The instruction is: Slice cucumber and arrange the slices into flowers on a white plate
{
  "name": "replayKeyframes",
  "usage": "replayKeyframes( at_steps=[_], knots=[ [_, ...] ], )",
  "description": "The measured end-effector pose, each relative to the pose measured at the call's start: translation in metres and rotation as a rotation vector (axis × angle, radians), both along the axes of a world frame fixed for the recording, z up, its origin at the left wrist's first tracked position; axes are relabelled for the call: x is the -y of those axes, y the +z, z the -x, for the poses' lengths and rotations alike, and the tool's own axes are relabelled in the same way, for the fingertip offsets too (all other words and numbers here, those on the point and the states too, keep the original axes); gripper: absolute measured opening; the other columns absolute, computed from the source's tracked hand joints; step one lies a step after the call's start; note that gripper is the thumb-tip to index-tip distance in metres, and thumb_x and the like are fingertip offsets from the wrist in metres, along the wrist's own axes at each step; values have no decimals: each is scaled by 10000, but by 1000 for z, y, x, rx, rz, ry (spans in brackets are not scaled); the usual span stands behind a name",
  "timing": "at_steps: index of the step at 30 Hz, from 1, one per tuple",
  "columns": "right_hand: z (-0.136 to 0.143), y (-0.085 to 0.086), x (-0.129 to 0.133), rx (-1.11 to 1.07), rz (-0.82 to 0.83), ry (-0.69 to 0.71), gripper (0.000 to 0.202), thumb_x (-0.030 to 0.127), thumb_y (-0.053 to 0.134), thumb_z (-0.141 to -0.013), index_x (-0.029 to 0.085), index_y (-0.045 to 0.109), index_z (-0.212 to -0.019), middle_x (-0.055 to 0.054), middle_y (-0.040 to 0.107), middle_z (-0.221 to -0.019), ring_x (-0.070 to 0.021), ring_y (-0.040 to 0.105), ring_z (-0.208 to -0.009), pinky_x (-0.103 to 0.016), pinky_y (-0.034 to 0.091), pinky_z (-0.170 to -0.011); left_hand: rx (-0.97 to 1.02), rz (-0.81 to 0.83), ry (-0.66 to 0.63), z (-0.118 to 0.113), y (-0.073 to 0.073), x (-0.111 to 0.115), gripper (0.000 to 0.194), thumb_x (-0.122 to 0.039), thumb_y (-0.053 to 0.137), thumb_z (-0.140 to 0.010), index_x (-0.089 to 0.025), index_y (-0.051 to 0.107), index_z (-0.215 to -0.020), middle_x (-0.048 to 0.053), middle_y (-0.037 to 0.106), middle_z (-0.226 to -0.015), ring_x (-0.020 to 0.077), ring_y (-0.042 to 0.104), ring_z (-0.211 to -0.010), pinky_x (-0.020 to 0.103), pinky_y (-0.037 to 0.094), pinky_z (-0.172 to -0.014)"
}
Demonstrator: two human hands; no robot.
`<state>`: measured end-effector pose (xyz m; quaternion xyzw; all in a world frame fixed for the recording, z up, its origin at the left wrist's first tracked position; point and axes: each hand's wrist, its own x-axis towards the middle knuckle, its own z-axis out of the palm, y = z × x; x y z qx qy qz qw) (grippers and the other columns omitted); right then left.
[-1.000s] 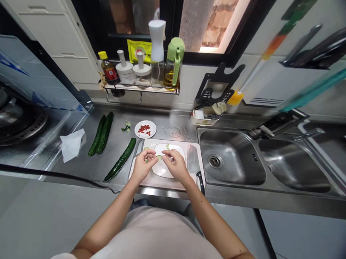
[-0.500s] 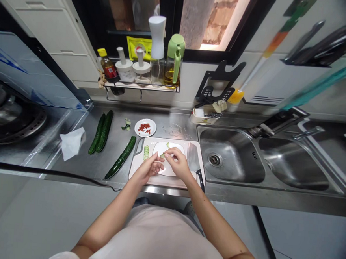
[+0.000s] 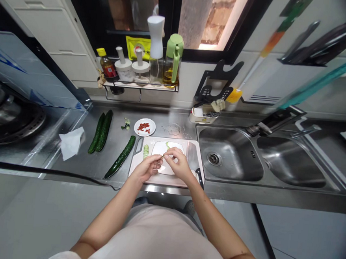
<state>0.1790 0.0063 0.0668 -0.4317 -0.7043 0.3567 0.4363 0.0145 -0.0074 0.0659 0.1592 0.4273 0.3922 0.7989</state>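
Over a white plate on the cutting board, my two hands meet at the fingertips. A small cucumber slice, mostly hidden, is pinched between them. My left hand is closed at thumb and forefinger, its other fingers curled. My right hand grips the slice from the other side. Thin cucumber slices rest at the far rim of the plate. A row of overlapping cucumber slices lies at the board's left. At its right is a knife with a black handle.
A whole cucumber lies left of the board, with two more cucumbers farther left. Behind stands a small plate of red bits beside cucumber scraps. A double sink is at the right, a paper towel at the left.
My left hand has come up to my right, and its fingertips now close on the cucumber slice that my right hand held alone. The plate and board stay in place.
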Motion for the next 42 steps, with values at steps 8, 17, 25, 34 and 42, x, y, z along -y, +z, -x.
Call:
replayKeyframes(
  at_steps=[8,17,25,34,42],
  knots=[
    [2,2,3,-38,124,27,148,308,573,-835,195,621,-751,-14,614,-749,-142,546,-735,-258,411,-640,-228,-213,-33,-1,6,3,304,-369,771,-605,-141,577,-660,-13,538,-648,38,405,-513,173,211,-441],
    [-5,-12,0,-43,245,32,179,346,583,-814,178,626,-769,-6,642,-726,-128,559,-682,-247,437,-644,-465,-363,-10,-5,-14,-5,289,-401,746,-611,-153,624,-693,-2,576,-650,64,418,-534,194,252,-471],
    [-17,-35,-19,-6,277,62,185,343,584,-810,168,638,-779,-12,661,-744,-138,594,-723,-258,441,-693,-470,-277,-6,-16,-36,-17,326,-412,749,-595,-153,639,-761,15,608,-696,55,436,-519,178,203,-448],
    [-25,-59,-45,42,261,69,198,357,582,-797,171,648,-814,-18,668,-773,-149,599,-736,-268,443,-695,-494,-222,29,-23,-54,-37,402,-529,714,-642,-155,668,-781,42,643,-753,59,440,-531,169,221,-447],
    [-24,-78,-73,32,278,43,220,379,600,-753,164,644,-771,-12,651,-719,-139,573,-691,-260,441,-670,-404,-181,210,-39,-81,-61,471,-513,796,-524,-131,655,-761,-21,545,-612,39,396,-492,166,236,-445]
  ],
)
